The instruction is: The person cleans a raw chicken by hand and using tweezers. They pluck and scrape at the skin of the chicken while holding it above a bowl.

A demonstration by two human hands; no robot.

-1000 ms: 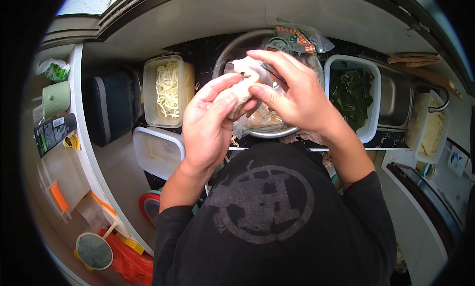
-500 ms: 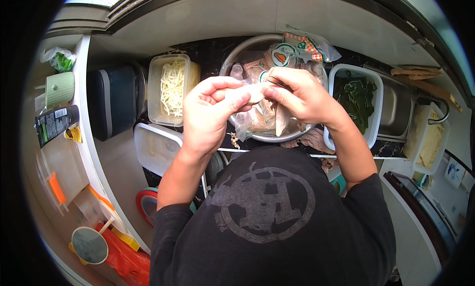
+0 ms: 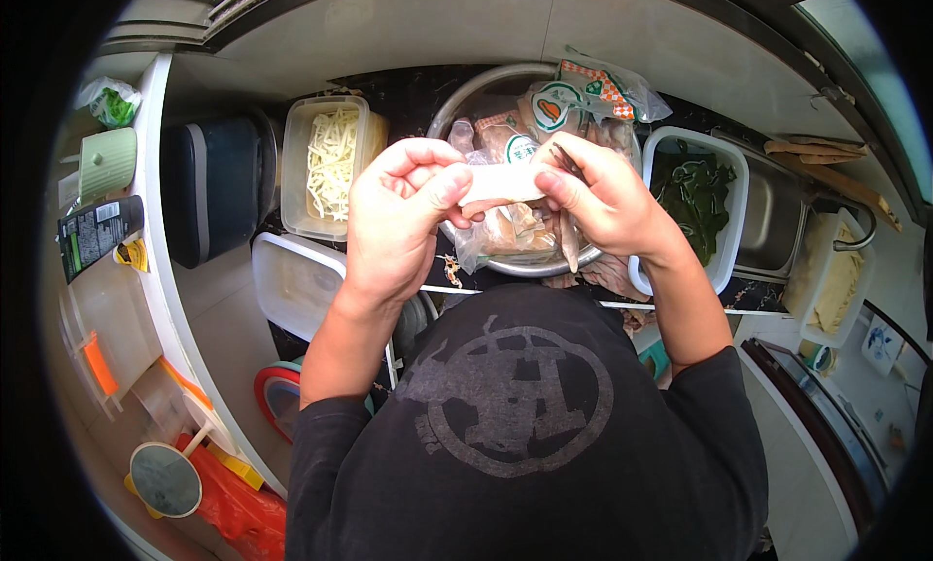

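Note:
Over the metal basin, both hands pinch a pale, flat strip (image 3: 501, 184) with a brownish lower edge; its kind I cannot make out. My left hand (image 3: 403, 206) grips its left end between thumb and fingers. My right hand (image 3: 607, 192) has its thumb on the right end, and something dark and thin shows by its fingers. A tapered brownish piece (image 3: 569, 240) hangs beneath the right hand. Below, the round metal basin (image 3: 449, 116) holds several clear plastic packs (image 3: 554, 109) with green and orange print; brownish pieces show inside. The hands hide part of the basin.
Left of the basin stands a plastic tub (image 3: 299, 172) of pale shreds, with a white container (image 3: 292, 287) nearer me. On the right, a white tub (image 3: 736, 226) holds dark green leaves beside a steel sink (image 3: 777, 221). A shelf edge (image 3: 160, 221) runs along the left.
The pale piece between my hands now shows a wider, flatter white face. My hands are slightly farther apart. The whole view has shifted a little.

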